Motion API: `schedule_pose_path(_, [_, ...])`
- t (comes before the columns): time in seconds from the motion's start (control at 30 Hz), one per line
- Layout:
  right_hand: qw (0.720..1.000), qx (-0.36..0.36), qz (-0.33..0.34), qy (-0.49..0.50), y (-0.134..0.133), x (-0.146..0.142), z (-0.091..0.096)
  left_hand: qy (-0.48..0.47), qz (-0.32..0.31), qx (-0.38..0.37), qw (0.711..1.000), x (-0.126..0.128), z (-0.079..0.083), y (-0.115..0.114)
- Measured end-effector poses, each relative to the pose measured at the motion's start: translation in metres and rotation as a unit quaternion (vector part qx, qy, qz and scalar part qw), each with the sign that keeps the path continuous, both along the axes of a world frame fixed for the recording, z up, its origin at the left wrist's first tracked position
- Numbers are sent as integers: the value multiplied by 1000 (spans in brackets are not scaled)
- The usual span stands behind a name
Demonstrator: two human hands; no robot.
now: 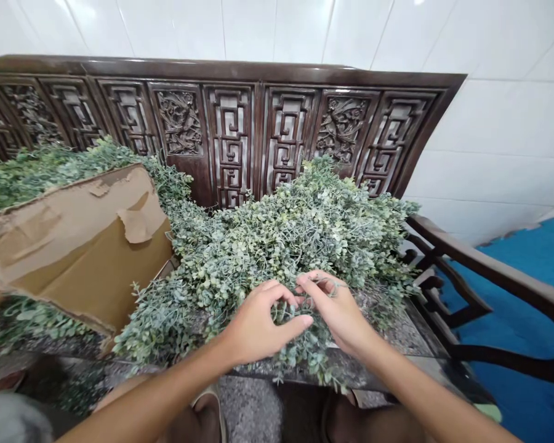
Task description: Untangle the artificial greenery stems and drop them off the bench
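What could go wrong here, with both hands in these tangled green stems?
The greenery looks tangled around the left hand and right hand, so a hard pull might snap stems or drag the pile. Sprigs hang over the table edge and could slide off. The torn cardboard box sits close and might catch stems.

Artificial eucalyptus garlands (277, 258): frosted grey-green, small rounded leaves on thin wiry stems; loose tangled heap on speckled counter (397, 329), one sprig (311, 363) trailing over front edge.
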State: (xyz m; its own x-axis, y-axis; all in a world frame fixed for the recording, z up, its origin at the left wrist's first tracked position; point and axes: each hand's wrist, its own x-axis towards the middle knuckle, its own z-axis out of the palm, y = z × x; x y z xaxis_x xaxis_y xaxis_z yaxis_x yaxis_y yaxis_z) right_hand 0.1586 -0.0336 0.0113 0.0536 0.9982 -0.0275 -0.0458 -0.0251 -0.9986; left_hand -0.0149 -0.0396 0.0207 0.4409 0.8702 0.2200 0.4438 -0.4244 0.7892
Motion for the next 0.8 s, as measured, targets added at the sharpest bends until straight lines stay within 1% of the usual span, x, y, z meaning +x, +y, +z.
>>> schedule_pose_path(0.1, [999,9,-25,-31,0,-3,-1,57,40,78,995,10,-7,-6])
schedule_pose_path(0.17, [998,8,-11,-56,-1,-1,2,66,42,82,994,11,-9,-6])
schedule_pose_path(0.27, [994,21,62,-86,-3,7,11,5,23,26,999,7,-8,-1])
schedule_pose_path(0.37, [984,38,145,-93,-5,17,20,-67,7,-45,997,2,-7,8])
schedule_pose_path(0.5, [973,36,214,-75,-4,26,22,-93,6,-138,986,0,-7,15])
schedule_pose_path(0.6, [969,15,244,-27,-1,29,16,-102,39,-191,976,2,-6,14])
schedule_pose_path(0.67, [969,0,245,-19,0,30,12,-117,58,-227,965,3,-3,13])
schedule_pose_path(0.73, [974,-4,224,-27,2,30,8,-131,51,-260,955,2,0,12])
schedule_pose_path(0.8, [979,0,204,-28,3,28,6,-136,30,-274,952,-1,2,13])
